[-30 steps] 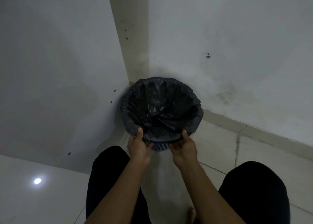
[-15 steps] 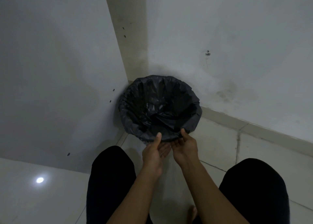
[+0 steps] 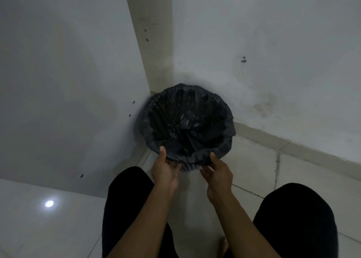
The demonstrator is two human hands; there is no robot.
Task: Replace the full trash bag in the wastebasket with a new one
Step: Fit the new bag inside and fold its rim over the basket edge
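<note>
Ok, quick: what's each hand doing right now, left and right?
Left hand: thumb on the trash bag edge, fingers under it; grip cannot be told.
Right hand: open, thumb touching the trash bag edge.

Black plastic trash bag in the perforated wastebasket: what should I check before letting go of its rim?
1. Black plastic trash bag folded over the rim: ok where visible.
2. Bag mouth open: ok.
3. Perforated wastebasket upright: ok.
4. Left hand pinching the fold: cannot tell.
5. Right hand fingers off the bag: ok, only its thumb touches.
6. Bag reaching the bottom: cannot tell.
</note>
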